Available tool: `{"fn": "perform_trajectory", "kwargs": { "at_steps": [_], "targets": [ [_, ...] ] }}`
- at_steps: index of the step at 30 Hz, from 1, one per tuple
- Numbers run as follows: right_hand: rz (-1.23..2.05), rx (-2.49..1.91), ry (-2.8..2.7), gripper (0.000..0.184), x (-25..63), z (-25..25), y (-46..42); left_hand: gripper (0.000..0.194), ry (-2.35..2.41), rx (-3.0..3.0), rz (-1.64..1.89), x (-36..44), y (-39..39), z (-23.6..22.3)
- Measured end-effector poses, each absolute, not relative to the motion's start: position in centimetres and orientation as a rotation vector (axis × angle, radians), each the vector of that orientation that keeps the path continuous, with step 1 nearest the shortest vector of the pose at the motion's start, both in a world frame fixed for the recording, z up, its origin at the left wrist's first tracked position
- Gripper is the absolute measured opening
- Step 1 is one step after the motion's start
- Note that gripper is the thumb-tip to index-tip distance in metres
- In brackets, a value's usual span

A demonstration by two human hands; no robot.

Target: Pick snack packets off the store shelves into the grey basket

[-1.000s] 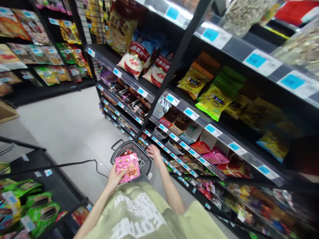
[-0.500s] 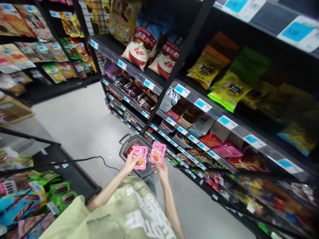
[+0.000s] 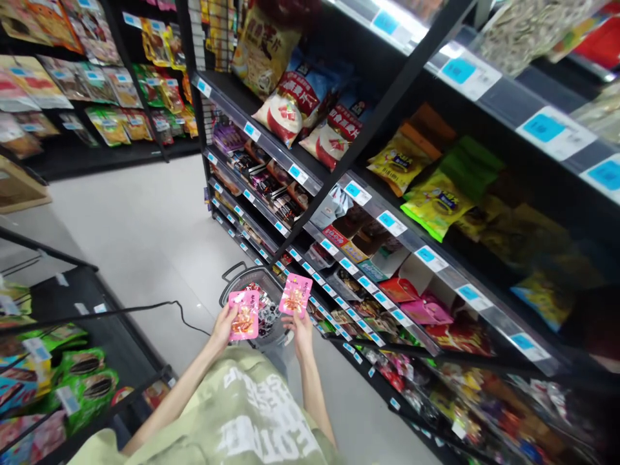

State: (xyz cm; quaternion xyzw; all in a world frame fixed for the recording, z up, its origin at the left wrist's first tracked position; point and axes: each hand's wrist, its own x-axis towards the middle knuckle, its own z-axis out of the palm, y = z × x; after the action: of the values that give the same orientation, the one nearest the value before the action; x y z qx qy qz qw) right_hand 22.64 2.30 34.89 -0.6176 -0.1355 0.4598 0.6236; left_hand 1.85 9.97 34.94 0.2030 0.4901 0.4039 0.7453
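Note:
My left hand (image 3: 224,326) is closed on the side of a pink snack packet (image 3: 245,315) with a food picture on its front. A second, similar pink packet (image 3: 296,294) is pinched at its lower edge by my right hand (image 3: 301,328). Both packets are held apart, faces up, over a grey shopping basket (image 3: 236,278). Inside the basket lie red and dark glossy items (image 3: 267,316), partly hidden by the left packet and too small to name.
Tall shelves (image 3: 358,187) with price tags run along the right, holding yellow snack bags (image 3: 438,203) and oatmeal-like bags (image 3: 295,106). A low rack with green packets (image 3: 87,381) stands at left. A black cord (image 3: 179,313) crosses above grey floor (image 3: 140,226). A cardboard box (image 3: 22,184) sits far left.
My hands have spread apart, the left packet moving left and the right one tilting slightly. More of the basket's contents shows between them. The camera view has turned a little.

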Motion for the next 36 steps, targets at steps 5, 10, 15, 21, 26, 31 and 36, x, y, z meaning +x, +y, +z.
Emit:
{"fn": "perform_trajectory", "kwargs": {
  "at_steps": [5, 10, 15, 21, 26, 31, 36],
  "targets": [
    [1.044, -1.383, -0.283, 0.052, 23.0, 35.4, 2.6, 0.057, 1.048, 0.469, 0.879, 1.8, 9.5, 34.9],
    [0.971, -1.443, -0.148, 0.055, 22.8, 32.4, 1.2, 0.057, 1.071, 0.548, 0.879, 2.2, 9.8, 34.3],
    [0.912, -1.517, -0.004, 0.055, 22.8, 28.7, -0.8, 0.06, 1.114, 0.554, 0.889, 2.9, 10.2, 34.0],
    [0.931, -1.505, -0.032, 0.044, 24.4, 27.6, -0.7, 0.056, 1.103, 0.561, 0.912, 3.3, 10.0, 34.8],
    [0.883, -1.459, -0.071, 0.04, 28.0, 28.5, 4.4, 0.059, 1.075, 0.492, 0.909, 2.3, 10.0, 34.9],
    [0.885, -1.466, -0.136, 0.037, 34.5, 32.0, 13.0, 0.054, 1.107, 0.428, 0.971, 0.5, 9.2, 34.5],
    [0.98, -1.504, -0.162, 0.04, 37.9, 34.3, 16.7, 0.061, 1.115, 0.439, 0.991, -0.4, 8.7, 34.3]
  ]
}}
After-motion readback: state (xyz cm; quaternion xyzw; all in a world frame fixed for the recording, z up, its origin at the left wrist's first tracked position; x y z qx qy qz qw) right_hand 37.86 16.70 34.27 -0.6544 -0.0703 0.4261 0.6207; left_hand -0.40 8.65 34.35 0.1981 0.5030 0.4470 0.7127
